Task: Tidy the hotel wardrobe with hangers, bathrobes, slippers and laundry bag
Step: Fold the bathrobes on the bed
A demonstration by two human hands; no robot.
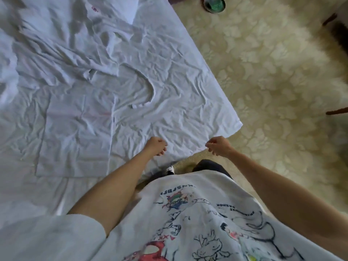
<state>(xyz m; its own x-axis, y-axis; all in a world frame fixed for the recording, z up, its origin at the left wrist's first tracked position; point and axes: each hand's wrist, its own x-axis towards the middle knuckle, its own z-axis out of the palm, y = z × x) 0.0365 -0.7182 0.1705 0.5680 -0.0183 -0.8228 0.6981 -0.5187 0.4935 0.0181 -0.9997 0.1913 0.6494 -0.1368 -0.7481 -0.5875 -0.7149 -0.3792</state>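
Observation:
A wrinkled white bathrobe [131, 102] lies spread flat on the white bed [22, 194]. It shows a curved neck opening and a square pocket panel. Its near right corner hangs past the bed's edge over the carpet. My left hand [157, 146] has its fingers curled on the robe's near hem. My right hand [216, 146] pinches the same hem further right, where the cloth leaves the bed. Both arms reach forward from my printed white T-shirt.
Beige patterned carpet [273, 81] covers the floor to the right of the bed. A round bin with green contents [214, 4] stands at the top. Dark wooden furniture legs [337, 111] show at the right edge. My shoe [170, 169] is by the bed.

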